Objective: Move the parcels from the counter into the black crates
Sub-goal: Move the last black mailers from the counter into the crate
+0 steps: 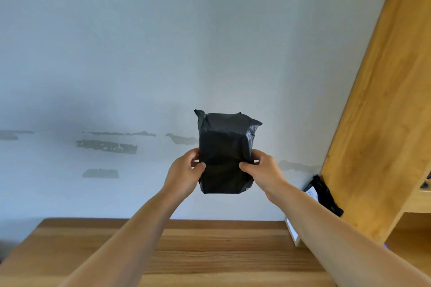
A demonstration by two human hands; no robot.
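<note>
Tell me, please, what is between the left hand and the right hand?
In the head view, the black plastic-wrapped parcel sits between the left hand and the right hand; both grip its sides.

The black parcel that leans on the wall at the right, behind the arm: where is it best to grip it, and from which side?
Probably its upper end, from above and from the left. The leaning parcel stands tilted between the wall and the wooden shelf, so its right side is blocked and its top corner is free. Both hands are busy now: the left hand and right hand grip the held parcel.
</note>
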